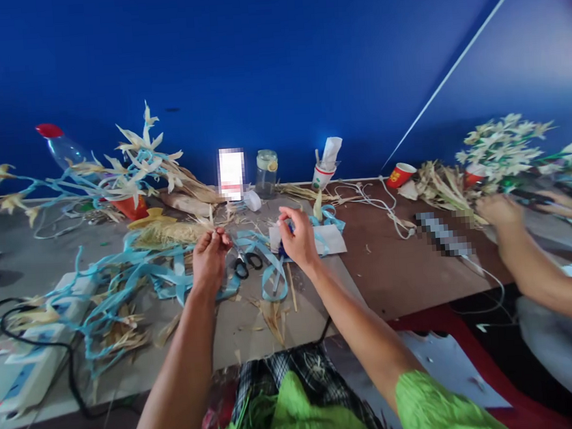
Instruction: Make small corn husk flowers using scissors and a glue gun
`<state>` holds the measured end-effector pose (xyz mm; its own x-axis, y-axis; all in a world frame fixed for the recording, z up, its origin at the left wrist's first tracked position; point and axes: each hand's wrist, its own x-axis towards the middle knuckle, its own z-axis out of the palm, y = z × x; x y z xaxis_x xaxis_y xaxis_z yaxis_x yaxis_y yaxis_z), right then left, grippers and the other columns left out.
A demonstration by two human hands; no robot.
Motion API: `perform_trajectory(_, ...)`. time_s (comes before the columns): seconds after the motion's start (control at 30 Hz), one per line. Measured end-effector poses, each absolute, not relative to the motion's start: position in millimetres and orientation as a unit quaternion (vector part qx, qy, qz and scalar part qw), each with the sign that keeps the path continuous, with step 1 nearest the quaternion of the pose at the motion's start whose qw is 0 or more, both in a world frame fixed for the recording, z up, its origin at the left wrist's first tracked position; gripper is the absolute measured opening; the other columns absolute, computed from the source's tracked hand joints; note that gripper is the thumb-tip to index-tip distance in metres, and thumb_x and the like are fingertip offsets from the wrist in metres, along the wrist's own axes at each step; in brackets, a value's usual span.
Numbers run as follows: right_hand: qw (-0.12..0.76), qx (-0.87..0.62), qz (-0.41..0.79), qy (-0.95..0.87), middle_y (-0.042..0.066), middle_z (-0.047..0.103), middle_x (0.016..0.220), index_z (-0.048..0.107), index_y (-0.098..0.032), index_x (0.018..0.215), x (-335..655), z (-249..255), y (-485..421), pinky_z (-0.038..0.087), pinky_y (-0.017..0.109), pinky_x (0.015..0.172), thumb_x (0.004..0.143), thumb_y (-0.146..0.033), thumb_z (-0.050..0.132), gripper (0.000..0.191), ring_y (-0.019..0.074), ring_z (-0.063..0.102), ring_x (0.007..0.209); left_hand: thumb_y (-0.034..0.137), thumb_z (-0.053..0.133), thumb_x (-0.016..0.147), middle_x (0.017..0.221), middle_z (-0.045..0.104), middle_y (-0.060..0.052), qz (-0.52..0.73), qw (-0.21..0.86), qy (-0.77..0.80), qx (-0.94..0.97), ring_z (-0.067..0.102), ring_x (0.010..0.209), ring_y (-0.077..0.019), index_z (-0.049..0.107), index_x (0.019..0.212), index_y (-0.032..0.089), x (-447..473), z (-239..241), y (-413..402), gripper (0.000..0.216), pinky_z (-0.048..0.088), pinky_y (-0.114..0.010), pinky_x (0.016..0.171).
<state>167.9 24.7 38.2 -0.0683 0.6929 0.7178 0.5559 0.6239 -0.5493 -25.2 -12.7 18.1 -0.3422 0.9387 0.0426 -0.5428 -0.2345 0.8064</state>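
Observation:
My left hand point(209, 259) is raised over the table with its fingers pinched together on a small pale piece I cannot make out. My right hand point(298, 236) is curled shut too, gripping something dark blue between thumb and fingers, above a white paper sheet point(334, 238). Black-handled scissors point(246, 264) lie on the table between my hands. Light blue ribbon strips point(138, 277) and dried straw leaves point(170, 232) are spread left of my left hand.
A glass jar point(266, 172), a paper cup with a stick point(323, 173) and a red cup point(401, 174) stand at the back. Straw flower stems point(135, 156) fill the far left, a white device with black cable point(17, 364) the near left. Another person's arm point(528, 256) works at right.

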Motion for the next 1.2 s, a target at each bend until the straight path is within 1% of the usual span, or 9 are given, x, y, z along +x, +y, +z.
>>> perform_trajectory(0.23,0.515,-0.484,0.117,-0.698,0.010,0.067,0.095,0.062,-0.016,0.102,194.0,56.5,24.3,0.050,0.032,0.077,0.086,-0.028,0.046,0.026,0.0182,0.062,0.084,0.031,0.073,0.069,0.063,0.056,0.001,0.721,0.488,0.384,0.306,0.051,0.057,-0.0077,0.062,0.074,0.014,-21.9,16.9,-13.4,0.021,0.044,-0.021,0.060)
perform_trajectory(0.47,0.376,-0.508,0.121,-0.765,0.007,0.070,0.089,0.069,-0.017,0.085,193.1,51.0,23.3,0.049,0.028,0.078,0.083,-0.018,0.050,0.018,0.0169,0.064,0.083,0.030,0.076,0.065,0.066,0.058,0.001,0.727,0.490,0.380,0.297,0.054,0.058,-0.0076,0.058,0.073,0.015,-22.9,18.4,-14.2,0.024,0.044,-0.022,0.063)
perform_trajectory(0.6,0.262,-0.539,0.079,-0.797,0.007,0.072,0.088,0.070,-0.019,0.082,182.2,43.2,29.3,0.046,0.032,0.084,0.083,-0.018,0.053,0.017,0.0199,0.064,0.089,0.030,0.075,0.066,0.067,0.057,0.001,0.733,0.494,0.365,0.291,0.054,0.061,-0.0078,0.057,0.073,0.016,-22.9,18.4,-15.6,0.024,0.045,-0.022,0.065)
perform_trajectory(0.73,0.184,-0.548,0.035,-0.815,0.011,0.071,0.094,0.069,-0.018,0.092,165.6,34.8,27.2,0.044,0.040,0.084,0.080,-0.032,0.062,0.020,0.0271,0.061,0.097,0.029,0.075,0.067,0.068,0.055,0.002,0.739,0.505,0.344,0.284,0.052,0.061,-0.0073,0.055,0.072,0.016,-23.3,18.6,-15.7,0.024,0.045,-0.022,0.063)
perform_trajectory(0.8,0.165,-0.541,0.013,-0.825,0.014,0.071,0.094,0.069,-0.017,0.090,157.9,32.6,25.1,0.043,0.044,0.085,0.077,-0.030,0.065,0.019,0.0298,0.060,0.100,0.029,0.074,0.068,0.066,0.054,0.002,0.736,0.506,0.345,0.289,0.051,0.060,-0.0075,0.055,0.072,0.016,-23.6,18.8,-15.9,0.023,0.045,-0.021,0.062)
perform_trajectory(0.87,0.147,-0.537,0.000,-0.831,0.014,0.071,0.087,0.070,-0.017,0.081,152.0,33.2,24.7,0.041,0.044,0.085,0.079,-0.023,0.061,0.011,0.0290,0.061,0.097,0.029,0.073,0.069,0.065,0.054,0.002,0.736,0.504,0.346,0.290,0.051,0.060,-0.0078,0.055,0.072,0.016,-23.5,19.2,-16.5,0.022,0.045,-0.021,0.062)
perform_trajectory(0.93,0.143,-0.550,-0.001,-0.823,0.011,0.072,0.081,0.070,-0.018,0.076,148.6,36.1,26.2,0.041,0.042,0.084,0.080,-0.020,0.057,0.014,0.0261,0.063,0.091,0.030,0.072,0.070,0.065,0.054,0.002,0.739,0.504,0.345,0.287,0.051,0.061,-0.0079,0.056,0.072,0.016,-23.5,20.0,-17.3,0.022,0.045,-0.022,0.063)
perform_trajectory(1.03,0.175,-0.576,0.007,-0.799,0.008,0.072,0.081,0.071,-0.021,0.077,147.1,41.4,29.2,0.040,0.038,0.083,0.081,-0.021,0.055,0.016,0.0231,0.064,0.087,0.031,0.071,0.071,0.065,0.054,0.002,0.749,0.498,0.338,0.278,0.051,0.060,-0.0080,0.057,0.072,0.016,-24.3,21.0,-17.5,0.020,0.045,-0.022,0.063)
perform_trajectory(1.2,0.306,-0.558,0.022,-0.771,0.005,0.071,0.080,0.069,-0.021,0.074,149.2,50.2,32.2,0.039,0.035,0.086,0.082,-0.023,0.054,0.017,0.0209,0.062,0.087,0.031,0.071,0.072,0.063,0.052,0.003,0.785,0.459,0.332,0.251,0.050,0.059,-0.0073,0.058,0.075,0.018,-28.8,20.8,-13.9,0.019,0.044,-0.021,0.063)
